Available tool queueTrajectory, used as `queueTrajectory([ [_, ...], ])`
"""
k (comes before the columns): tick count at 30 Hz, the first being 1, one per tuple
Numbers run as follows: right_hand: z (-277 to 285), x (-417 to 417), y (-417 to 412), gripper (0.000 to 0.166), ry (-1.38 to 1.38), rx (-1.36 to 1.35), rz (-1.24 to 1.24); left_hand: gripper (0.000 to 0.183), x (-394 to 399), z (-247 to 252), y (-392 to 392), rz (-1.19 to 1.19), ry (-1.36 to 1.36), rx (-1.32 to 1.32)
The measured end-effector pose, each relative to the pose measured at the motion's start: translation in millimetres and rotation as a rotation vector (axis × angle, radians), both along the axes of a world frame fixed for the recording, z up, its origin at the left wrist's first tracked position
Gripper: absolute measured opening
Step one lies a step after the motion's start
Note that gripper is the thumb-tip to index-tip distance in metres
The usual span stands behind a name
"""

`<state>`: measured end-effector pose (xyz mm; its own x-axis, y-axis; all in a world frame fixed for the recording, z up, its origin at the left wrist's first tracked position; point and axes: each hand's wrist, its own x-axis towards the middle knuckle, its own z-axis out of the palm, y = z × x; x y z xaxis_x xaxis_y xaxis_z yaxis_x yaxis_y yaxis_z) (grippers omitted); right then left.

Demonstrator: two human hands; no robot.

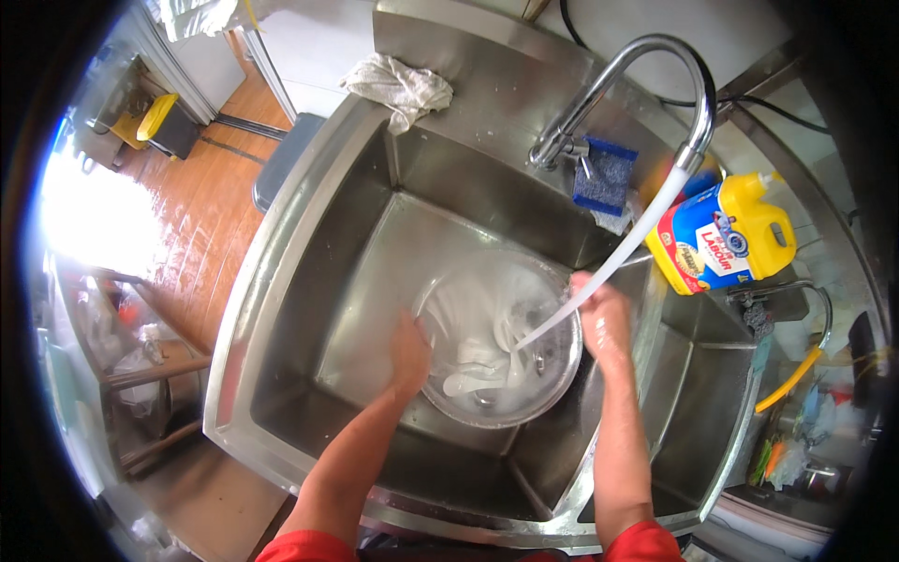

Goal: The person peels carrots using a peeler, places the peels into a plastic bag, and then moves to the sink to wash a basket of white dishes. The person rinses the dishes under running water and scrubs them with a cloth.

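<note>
A round metal basin [500, 423] of water stands in the large compartment of a stainless steel sink [351, 309]. White spoons [470, 381] lie in its water, some blurred. Water pours into the basin from a curved chrome faucet [704, 105]. My left hand [411, 349] is at the basin's left rim, its fingers partly hidden. At the upper right rim is my right hand [602, 316], gripping the rim, with the water stream crossing in front of it.
A yellow detergent jug [727, 235] stands right of the faucet, near a blue-edged scouring pad [605, 175]. A crumpled cloth [400, 88] lies on the sink's back left corner. The smaller sink compartment [674, 393] is at the right. A wooden rack [158, 372] stands at the left.
</note>
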<state>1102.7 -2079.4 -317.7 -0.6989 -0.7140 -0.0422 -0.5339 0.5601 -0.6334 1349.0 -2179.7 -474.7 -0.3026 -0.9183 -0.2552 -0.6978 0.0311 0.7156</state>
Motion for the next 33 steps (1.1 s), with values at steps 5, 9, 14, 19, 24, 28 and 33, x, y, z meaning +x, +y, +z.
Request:
queueTrajectory([
  [5, 41.2, -70.1, -77.6, 0.034, 0.379, -0.194, 0.146, 0.023, -0.7, -8.0, 2.0, 0.012, 0.016, -0.065],
  [9, 22.1, -112.9, -112.6, 0.027, 0.721, -0.043, 0.352, 0.015, -2.6, -13.7, 2.1, 0.016, 0.003, -0.093],
  [14, 14.4, -126.9, -120.2, 0.015, 0.815, -0.031, 0.496, 0.016, 1.0, -7.4, 1.5, 0.028, -0.013, -0.038],
  [19, 53.1, -149.1, -149.4, 0.01, 0.769, -0.183, 0.548, 0.015, -2.1, -5.6, 1.5, 0.045, 0.018, -0.039],
  [24, 59.0, -144.7, -153.0, 0.019, 0.764, -0.03, 0.241, 0.021, -2.6, 4.4, 1.2, 0.022, -0.012, 0.027],
  [28, 51.6, -150.4, -107.7, 0.029, 0.777, 0.421, 0.104, 0.022, 1.3, -8.9, 3.0, 0.03, 0.03, -0.071],
  [33, 37.4, -140.6, -80.8, 0.037, 0.484, 0.66, 0.041, 0.023, -1.3, -3.6, 1.1, 0.0, 0.017, -0.033],
])
